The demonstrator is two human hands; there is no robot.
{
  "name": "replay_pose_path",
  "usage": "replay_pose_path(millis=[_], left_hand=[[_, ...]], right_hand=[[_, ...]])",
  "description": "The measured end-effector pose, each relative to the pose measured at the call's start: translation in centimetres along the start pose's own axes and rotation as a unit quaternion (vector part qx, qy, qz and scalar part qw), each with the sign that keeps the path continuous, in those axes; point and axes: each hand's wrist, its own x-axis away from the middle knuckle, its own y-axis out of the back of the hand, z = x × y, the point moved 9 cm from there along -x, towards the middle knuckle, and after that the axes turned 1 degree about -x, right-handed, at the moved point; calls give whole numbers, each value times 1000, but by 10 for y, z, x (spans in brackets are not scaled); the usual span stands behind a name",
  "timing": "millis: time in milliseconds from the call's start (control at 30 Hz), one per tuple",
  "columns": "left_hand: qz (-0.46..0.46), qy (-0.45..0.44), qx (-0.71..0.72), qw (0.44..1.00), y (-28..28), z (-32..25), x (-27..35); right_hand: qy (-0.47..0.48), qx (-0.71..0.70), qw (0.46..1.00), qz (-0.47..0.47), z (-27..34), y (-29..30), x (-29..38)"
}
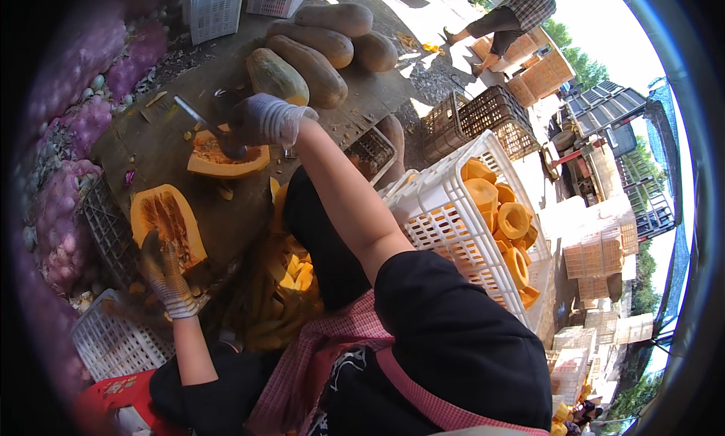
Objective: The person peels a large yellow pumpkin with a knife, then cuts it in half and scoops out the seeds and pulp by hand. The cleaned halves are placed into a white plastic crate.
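Note:
My left hand (170, 280), in a striped work glove, is at the near edge of a halved pumpkin (184, 215), fingers over its rim. The cut face is up and shows stringy pulp in the hollow. My right hand (263, 122), gloved as well, grips a spoon-like metal tool (195, 113). Its rounded dark end lies over the hollow of a second pumpkin piece (226, 165). Both pieces rest on a worn brown board (136, 130). Part of the tool is hidden by my right hand.
Several whole long pumpkins (317, 56) lie at the board's far end. A white plastic crate (447, 232) at my right holds peeled pumpkin pieces (493, 201). Peelings (283, 300) are heaped below the board. Net sacks (68, 221) line the left. A person (518, 17) stands near stacked crates.

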Motion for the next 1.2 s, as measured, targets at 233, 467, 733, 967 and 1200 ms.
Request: replay_pose_path(millis=[233,467,733,967,1200], left_hand=[[-35,271,221,936,-50,21,34],[237,268,-111,927,-37,50,34],[187,265,-21,946,-14,15,20],[5,178,-475,862,34,22,10],[-103,370,-2,923,22,99,38]], right_hand=[[182,107,964,159,128,-166,29],[425,170,885,-81,174,-141,65],[137,194,926,294,102,-203,19],[8,174,981,81,56,-130,-11],[-5,195,978,70,62,-151,-10]])
